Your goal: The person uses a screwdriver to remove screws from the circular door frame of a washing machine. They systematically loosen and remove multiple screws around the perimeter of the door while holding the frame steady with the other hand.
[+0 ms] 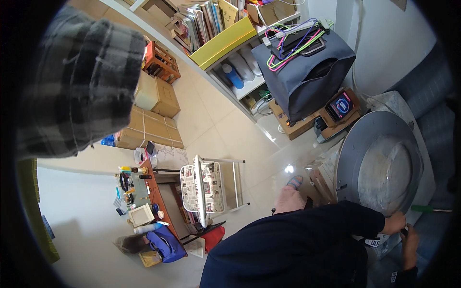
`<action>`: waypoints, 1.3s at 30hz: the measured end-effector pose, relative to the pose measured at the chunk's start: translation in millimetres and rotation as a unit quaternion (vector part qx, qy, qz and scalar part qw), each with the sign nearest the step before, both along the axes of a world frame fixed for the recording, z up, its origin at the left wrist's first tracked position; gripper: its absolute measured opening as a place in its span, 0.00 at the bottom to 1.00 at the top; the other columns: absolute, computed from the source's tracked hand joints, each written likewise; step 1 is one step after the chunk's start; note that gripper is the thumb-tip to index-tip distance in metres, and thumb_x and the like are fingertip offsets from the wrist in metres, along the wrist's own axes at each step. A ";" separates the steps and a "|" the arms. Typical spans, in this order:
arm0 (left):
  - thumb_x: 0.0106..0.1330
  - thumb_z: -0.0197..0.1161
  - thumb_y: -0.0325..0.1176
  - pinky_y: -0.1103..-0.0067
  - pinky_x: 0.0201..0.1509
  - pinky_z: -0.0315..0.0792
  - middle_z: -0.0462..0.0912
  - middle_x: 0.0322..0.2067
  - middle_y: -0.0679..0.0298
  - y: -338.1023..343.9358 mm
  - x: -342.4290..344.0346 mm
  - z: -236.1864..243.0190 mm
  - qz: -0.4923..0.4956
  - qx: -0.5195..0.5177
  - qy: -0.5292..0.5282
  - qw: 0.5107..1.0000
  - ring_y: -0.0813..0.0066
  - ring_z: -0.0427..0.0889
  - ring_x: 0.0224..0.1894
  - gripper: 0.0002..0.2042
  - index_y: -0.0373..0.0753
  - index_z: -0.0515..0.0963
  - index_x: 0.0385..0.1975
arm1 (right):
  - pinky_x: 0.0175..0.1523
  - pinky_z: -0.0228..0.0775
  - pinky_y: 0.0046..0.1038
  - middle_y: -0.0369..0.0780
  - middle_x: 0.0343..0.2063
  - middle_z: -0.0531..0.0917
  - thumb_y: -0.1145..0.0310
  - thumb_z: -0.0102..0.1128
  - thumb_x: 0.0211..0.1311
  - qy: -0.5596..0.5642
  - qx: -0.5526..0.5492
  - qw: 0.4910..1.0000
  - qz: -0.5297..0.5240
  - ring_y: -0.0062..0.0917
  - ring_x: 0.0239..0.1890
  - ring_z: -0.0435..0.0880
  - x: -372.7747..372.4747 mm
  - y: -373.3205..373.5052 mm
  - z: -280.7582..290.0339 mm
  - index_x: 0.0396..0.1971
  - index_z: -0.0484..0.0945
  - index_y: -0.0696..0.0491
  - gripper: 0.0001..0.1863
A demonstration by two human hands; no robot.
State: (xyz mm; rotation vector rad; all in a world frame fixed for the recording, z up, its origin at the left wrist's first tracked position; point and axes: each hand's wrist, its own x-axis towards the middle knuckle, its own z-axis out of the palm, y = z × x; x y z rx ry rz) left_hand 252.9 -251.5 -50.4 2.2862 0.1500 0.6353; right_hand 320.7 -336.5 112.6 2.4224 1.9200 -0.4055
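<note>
At the lower right, my left hand (395, 222) is closed at the near rim of a large round grey dish-like panel (349, 158) with a pale, hazy middle. My right hand (410, 246) is right beside it, its fingers closed around a small dark piece (405, 232) too small to name. Both hands are close together, nearly touching. Just past them lies a screwdriver (422, 209) with a green handle. Small white tags (372, 242) show on the navy clothing and sleeve. A pale sheet (422, 158) lies under the panel, on dark blue cushioned seating (439, 129).
A grey fabric bag (302, 72) with coloured hangers stands on cardboard boxes (294, 126) beyond the panel. Shelves hold a yellow file box (223, 44) and bottles. A folding chair (211, 187) and a cluttered desk (165, 211) are at left. Plaid cloth (86, 81) fills the upper left.
</note>
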 end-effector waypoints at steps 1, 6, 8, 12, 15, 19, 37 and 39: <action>0.45 0.66 0.35 0.63 0.36 0.71 0.81 0.21 0.53 -0.7 1.0 0.9 -0.004 0.011 0.019 1.000 0.53 0.80 0.29 0.06 0.39 0.82 0.17 | 0.33 0.66 0.36 0.51 0.26 0.78 0.60 0.57 0.63 0.075 -0.038 0.994 -0.077 0.38 0.29 0.79 4.9 0.7 -0.7 0.32 0.73 0.64 0.19; 0.44 0.66 0.34 0.63 0.35 0.72 0.81 0.20 0.54 9.3 -0.9 9.9 -0.009 -0.048 0.033 0.998 0.55 0.81 0.29 0.06 0.40 0.82 0.16 | 0.30 0.66 0.37 0.51 0.22 0.79 0.69 0.59 0.60 0.170 -0.076 0.941 -0.282 0.40 0.26 0.80 11.8 18.9 -2.7 0.26 0.73 0.66 0.14; 0.44 0.66 0.34 0.63 0.35 0.72 0.81 0.20 0.54 13.4 -5.1 14.6 -0.006 -0.038 0.073 0.997 0.55 0.81 0.29 0.05 0.40 0.82 0.16 | 0.30 0.66 0.39 0.52 0.23 0.80 0.72 0.59 0.59 0.084 -0.075 0.980 -0.165 0.43 0.26 0.80 3.5 26.4 0.6 0.26 0.73 0.65 0.10; 0.43 0.67 0.33 0.63 0.35 0.73 0.81 0.21 0.53 23.8 -14.7 18.7 -0.012 -0.057 0.021 0.998 0.53 0.81 0.29 0.06 0.38 0.81 0.17 | 0.34 0.68 0.39 0.52 0.28 0.79 0.80 0.58 0.54 0.017 -0.082 0.995 -0.046 0.46 0.31 0.79 -16.6 36.0 7.7 0.30 0.74 0.62 0.04; 0.44 0.67 0.33 0.63 0.35 0.73 0.81 0.21 0.53 31.9 -19.1 18.2 -0.072 -0.070 0.014 0.995 0.53 0.81 0.29 0.06 0.37 0.81 0.17 | 0.36 0.68 0.38 0.50 0.30 0.78 0.81 0.58 0.52 -0.026 -0.087 0.996 0.011 0.44 0.34 0.77 -20.8 33.6 10.8 0.33 0.74 0.60 0.07; 0.46 0.67 0.33 0.63 0.34 0.72 0.81 0.22 0.55 35.0 -20.4 20.4 -0.090 -0.031 -0.021 0.995 0.56 0.80 0.29 0.06 0.38 0.81 0.15 | 0.35 0.67 0.39 0.47 0.29 0.75 0.82 0.58 0.51 -0.132 -0.105 0.980 0.105 0.41 0.34 0.76 -15.5 23.8 14.2 0.36 0.76 0.60 0.10; 0.46 0.70 0.37 0.64 0.35 0.72 0.82 0.23 0.54 29.4 -7.3 29.4 -0.039 0.051 0.022 0.998 0.57 0.83 0.34 0.09 0.38 0.81 0.17 | 0.33 0.71 0.38 0.52 0.22 0.79 0.68 0.64 0.56 0.006 -0.108 0.989 -0.097 0.44 0.27 0.80 6.0 30.5 12.4 0.27 0.75 0.63 0.12; 0.47 0.67 0.37 0.65 0.37 0.72 0.82 0.23 0.54 37.5 -9.2 33.1 -0.054 0.032 0.008 0.998 0.56 0.82 0.30 0.08 0.39 0.82 0.19 | 0.35 0.71 0.40 0.52 0.25 0.80 0.69 0.64 0.55 -0.010 -0.125 0.990 -0.071 0.45 0.30 0.80 -1.6 34.3 19.1 0.29 0.76 0.62 0.10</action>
